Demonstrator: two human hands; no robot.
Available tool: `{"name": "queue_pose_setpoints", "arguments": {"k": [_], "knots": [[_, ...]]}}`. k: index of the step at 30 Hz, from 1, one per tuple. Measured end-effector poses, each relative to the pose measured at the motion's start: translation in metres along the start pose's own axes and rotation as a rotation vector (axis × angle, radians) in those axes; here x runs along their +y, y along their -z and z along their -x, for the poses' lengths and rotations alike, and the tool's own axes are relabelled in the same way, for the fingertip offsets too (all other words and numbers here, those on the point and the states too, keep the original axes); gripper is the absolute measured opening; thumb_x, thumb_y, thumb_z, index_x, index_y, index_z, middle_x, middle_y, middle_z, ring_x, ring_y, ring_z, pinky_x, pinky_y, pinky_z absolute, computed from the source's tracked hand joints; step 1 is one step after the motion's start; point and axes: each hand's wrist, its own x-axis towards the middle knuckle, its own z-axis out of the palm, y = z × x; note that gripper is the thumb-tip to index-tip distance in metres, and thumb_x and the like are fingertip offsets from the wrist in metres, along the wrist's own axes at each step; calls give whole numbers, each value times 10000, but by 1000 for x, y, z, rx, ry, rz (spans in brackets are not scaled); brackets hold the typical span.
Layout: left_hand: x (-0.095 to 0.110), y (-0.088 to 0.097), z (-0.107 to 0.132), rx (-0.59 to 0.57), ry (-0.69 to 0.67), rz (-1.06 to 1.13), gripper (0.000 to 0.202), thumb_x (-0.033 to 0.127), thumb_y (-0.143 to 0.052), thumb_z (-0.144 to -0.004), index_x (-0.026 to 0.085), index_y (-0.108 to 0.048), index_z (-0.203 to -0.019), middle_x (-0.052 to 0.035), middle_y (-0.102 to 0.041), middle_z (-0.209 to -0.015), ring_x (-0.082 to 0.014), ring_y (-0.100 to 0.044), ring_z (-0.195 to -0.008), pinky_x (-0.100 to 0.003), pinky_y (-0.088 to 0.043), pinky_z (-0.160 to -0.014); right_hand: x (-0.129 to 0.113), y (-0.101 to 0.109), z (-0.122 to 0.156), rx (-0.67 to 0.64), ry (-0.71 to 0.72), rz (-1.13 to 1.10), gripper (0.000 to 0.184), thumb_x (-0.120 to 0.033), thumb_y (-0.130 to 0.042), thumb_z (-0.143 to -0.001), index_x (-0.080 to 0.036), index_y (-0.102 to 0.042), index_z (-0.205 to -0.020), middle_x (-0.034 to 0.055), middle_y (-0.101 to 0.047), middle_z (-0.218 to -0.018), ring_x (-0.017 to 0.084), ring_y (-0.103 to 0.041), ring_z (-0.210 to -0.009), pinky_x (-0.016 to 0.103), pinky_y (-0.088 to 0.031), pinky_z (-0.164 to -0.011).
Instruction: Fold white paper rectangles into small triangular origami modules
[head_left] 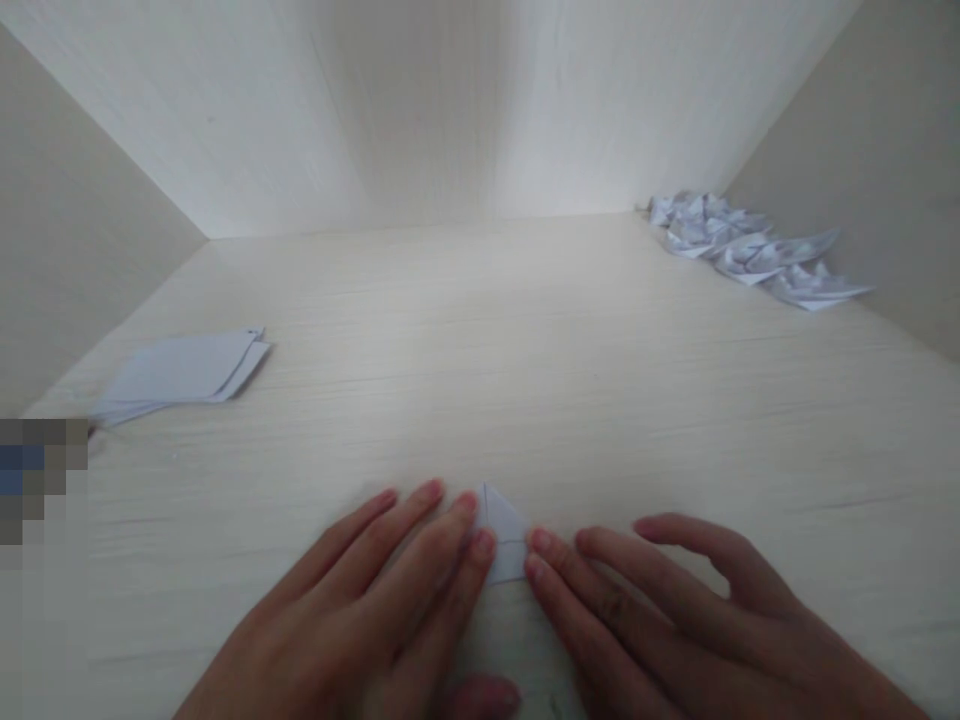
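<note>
A small piece of folded white paper (507, 530) lies on the pale wooden surface between my two hands. It has a pointed top, with a crease or fold edge running down and another across it. My left hand (375, 590) covers its left side, its fingertips pressing the paper down; the thumb is tucked low, near the bottom of the view. At the right edge of the paper, two fingertips of my right hand (660, 610) press close together. The other right fingers rest bent on the wood, and that thumb is hidden.
A short stack of white paper sheets (180, 368) lies at the left. Several folded paper boats (750, 250) are crowded at the back right, along the side wall. Pale panels (427, 110) close off the back and both sides. A pixelated patch covers the lower left corner.
</note>
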Motion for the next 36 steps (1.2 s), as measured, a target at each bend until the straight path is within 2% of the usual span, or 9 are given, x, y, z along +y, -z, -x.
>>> {"name": "queue_pose_setpoints", "arguments": {"k": [3, 7, 11, 13, 17, 24, 28, 31, 36], "knots": [[2, 11, -25, -92, 59, 75, 289, 222, -489, -1041, 204, -777, -1042, -60, -784, -1074, -249, -720, -945, -406, -593, -838, -4, 6, -5, -41, -23, -4, 406, -163, -397, -1042, -144, -673, -1339, 58, -771, -1259, 262, -650, -1128, 508, -417, -1006], [-1, 24, -62, -362, 217, 115, 285, 196, -582, -974, 210, -807, -800, -68, -753, -876, -247, -697, -788, -414, -574, -760, -5, 10, -12, -46, -26, -38, 404, -208, -465, -1033, -68, -630, -1375, 127, -736, -1307, 287, -645, -1082, 514, -398, -1002], [-21, 27, -94, -596, 355, 213, 98, 285, -763, -848, 211, -821, -818, -49, -762, -824, -233, -694, -784, -360, -514, -745, -4, 8, -12, -28, -76, -100, 410, -249, -495, -1031, -80, -618, -1384, 142, -728, -1303, 311, -633, -1099, 512, -400, -978], [-32, 25, -107, -682, 415, 271, 177, 316, -853, -748, 179, -805, -849, -36, -753, -764, -214, -684, -728, -321, -486, -671, -3, 7, -10, -45, -89, -134, 424, -270, -500, -1031, -95, -602, -1403, 137, -722, -1315, 321, -620, -1142, 518, -393, -990], [-42, 21, -123, -779, 453, 301, 306, 312, -911, -637, 163, -769, -863, -36, -761, -784, -188, -677, -684, -283, -461, -615, -2, 7, -7, -92, -114, -180, 423, -305, -483, -1045, -132, -588, -1417, 108, -688, -1389, 328, -585, -1222, 538, -371, -1034], [-43, 16, -128, -941, 509, 371, 297, 388, -876, -636, 174, -701, -745, -8, -679, -603, -167, -614, -510, -265, -412, -498, -2, 9, -7, -105, -146, -248, 394, -296, -526, -1018, -164, -616, -1379, 130, -668, -1414, 342, -573, -1262, 583, -395, -1050], [-47, 19, -121, -858, 478, 480, 275, 356, -862, -649, 194, -640, -634, 16, -618, -507, -153, -572, -462, -245, -363, -443, 1, 10, -6, -30, -175, -332, 403, -240, -575, -982, -157, -628, -1372, 142, -688, -1382, 331, -600, -1254, 577, -465, -1041], [-45, 15, -114, -759, 547, 806, 266, 319, -858, -683, 192, -625, -665, 11, -648, -544, -150, -593, -449, -239, -414, -427, 8, 11, -2, 137, -371, -489, 427, -207, -622, -938, -161, -630, -1363, 148, -732, -1299, 296, -665, -1183, 527, -538, -1006], [-23, -16, -104, 16, 807, 1398, 375, 231, -958, -587, 136, -732, -871, -41, -737, -787, -164, -713, -668, -305, -603, -634, 22, 5, -4, 405, -848, -1008, 413, -357, -730, -878, -190, -639, -1244, 139, -787, -1160, 240, -771, -966, 458, -615, -909]]}}
